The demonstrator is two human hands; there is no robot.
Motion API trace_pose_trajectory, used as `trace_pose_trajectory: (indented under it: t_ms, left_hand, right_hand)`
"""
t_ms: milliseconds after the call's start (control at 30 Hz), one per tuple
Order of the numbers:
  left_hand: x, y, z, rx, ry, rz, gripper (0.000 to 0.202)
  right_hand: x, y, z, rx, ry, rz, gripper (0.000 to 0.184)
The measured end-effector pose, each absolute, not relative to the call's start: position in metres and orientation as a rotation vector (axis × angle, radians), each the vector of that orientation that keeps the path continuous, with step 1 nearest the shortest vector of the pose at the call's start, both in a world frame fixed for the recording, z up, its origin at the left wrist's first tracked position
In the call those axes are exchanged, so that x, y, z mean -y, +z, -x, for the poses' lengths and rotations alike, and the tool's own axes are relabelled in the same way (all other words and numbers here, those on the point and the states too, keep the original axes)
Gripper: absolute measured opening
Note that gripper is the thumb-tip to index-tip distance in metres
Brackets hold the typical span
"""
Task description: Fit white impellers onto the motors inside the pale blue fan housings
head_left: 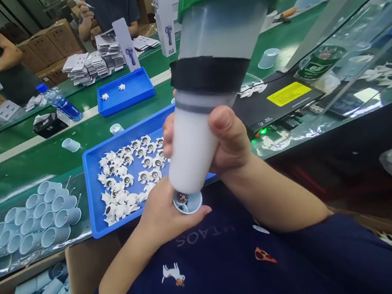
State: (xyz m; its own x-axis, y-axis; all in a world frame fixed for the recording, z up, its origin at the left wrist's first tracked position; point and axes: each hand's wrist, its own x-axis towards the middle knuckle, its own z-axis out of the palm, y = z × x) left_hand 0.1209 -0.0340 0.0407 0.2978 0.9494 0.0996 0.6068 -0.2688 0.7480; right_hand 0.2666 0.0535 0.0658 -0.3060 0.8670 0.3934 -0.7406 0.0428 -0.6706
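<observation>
1. Here, a tilted white tube (191,152), black-banded and green-topped, rests its lower end on a round cup (188,202).
2. Right hand (225,138) closes around the tube.
3. Left hand (163,214) grips the cup's edge.
4. Blue tray (93,199) holding white star-shaped parts (127,170) lies just beyond, on green tabletop (32,163).

Green workbench (32,163), blue tray (93,194) (white parts (127,175) heaped), loose plastic cups (71,145).
</observation>
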Motion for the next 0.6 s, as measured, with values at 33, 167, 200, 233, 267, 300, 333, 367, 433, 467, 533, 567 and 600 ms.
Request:
trace_pose_trajectory:
  t_ms: [33,167,200,233,267,300,333,367,433,467,533,567,600]
  left_hand:
    - [0.035,0.042,-0.121,-1.37,0.707,-1.891,0.046]
    - [0.028,0.046,-0.109,-1.329,0.471,-1.732,0.078]
    - [0.023,0.045,-0.1,-1.382,0.403,-1.787,0.085]
    - [0.017,0.043,-0.09,-1.473,0.348,-1.855,0.09]
    - [0.011,0.04,-0.077,-1.593,0.322,-1.914,0.091]
    - [0.005,0.035,-0.062,-1.725,0.333,-1.946,0.09]
    - [0.0,0.029,-0.048,-1.861,0.385,-1.944,0.085]
    - [-0.004,0.023,-0.034,-1.987,0.473,-1.907,0.08]
    - [-0.008,0.01,-0.014,-2.151,0.676,-1.768,0.07]
    - [-0.009,0.005,-0.008,-2.182,0.757,-1.708,0.068]
    - [-0.009,-0.002,-0.005,-2.16,0.827,-1.678,0.066]
    - [-0.008,-0.004,-0.007,-2.132,0.818,-1.707,0.064]
    - [-0.008,-0.005,-0.01,-2.107,0.788,-1.75,0.063]
  right_hand:
    - [-0.055,0.066,-0.265,0.986,1.618,0.173,0.056]
    - [-0.063,0.07,-0.276,0.971,1.636,0.216,0.06]
    - [-0.066,0.071,-0.285,0.951,1.619,0.246,0.061]
    - [-0.069,0.07,-0.297,0.933,1.59,0.282,0.061]
    - [-0.072,0.068,-0.312,0.919,1.541,0.325,0.062]
    - [-0.076,0.063,-0.328,0.909,1.47,0.38,0.061]
    - [-0.08,0.057,-0.344,0.903,1.383,0.451,0.059]
    - [-0.084,0.049,-0.359,0.891,1.279,0.547,0.056]
    - [-0.091,0.031,-0.384,0.842,1.082,0.775,0.052]
    - [-0.093,0.022,-0.391,0.816,1.006,0.862,0.052]
    - [-0.094,0.008,-0.396,0.805,0.847,0.938,0.056]
    - [-0.093,0.004,-0.394,0.849,0.811,0.964,0.06]
    - [-0.09,0.003,-0.39,0.92,0.831,1.012,0.063]
